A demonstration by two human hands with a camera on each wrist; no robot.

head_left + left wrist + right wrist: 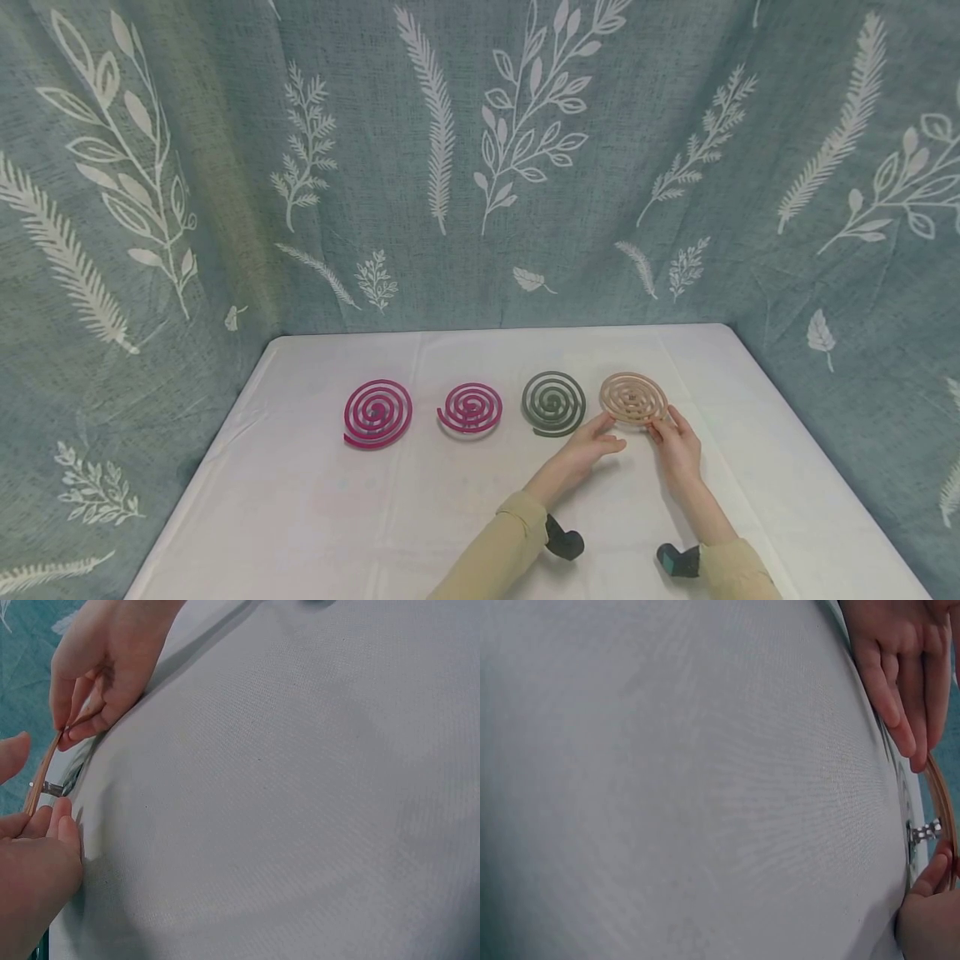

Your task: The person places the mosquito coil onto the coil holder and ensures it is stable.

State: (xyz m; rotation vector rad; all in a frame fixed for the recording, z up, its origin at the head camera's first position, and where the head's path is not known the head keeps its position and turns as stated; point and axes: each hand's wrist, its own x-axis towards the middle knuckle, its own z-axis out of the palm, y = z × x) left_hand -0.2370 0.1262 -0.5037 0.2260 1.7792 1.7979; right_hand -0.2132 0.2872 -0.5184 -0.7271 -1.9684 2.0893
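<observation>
A tan mosquito coil [632, 397] is at the right end of a row of coils. My right hand [678, 446] pinches its near right edge between thumb and fingers. At its near left edge my left hand [581, 454] touches it with extended fingers, the thumb held apart. Seen edge-on in the left wrist view, the tan coil [45, 769] spans between both hands. Under it, a small metal stand [924, 832] shows in the right wrist view. Just left of my left hand lies a dark green coil [553, 404].
Farther left are two magenta coils, a smaller one [470, 408] and a larger one [378, 414]. A white cloth [300, 500] covers the table. Blue-green leaf-patterned curtains [480, 275] surround it at the back and sides. Dark wrist devices [564, 540] show by both sleeves.
</observation>
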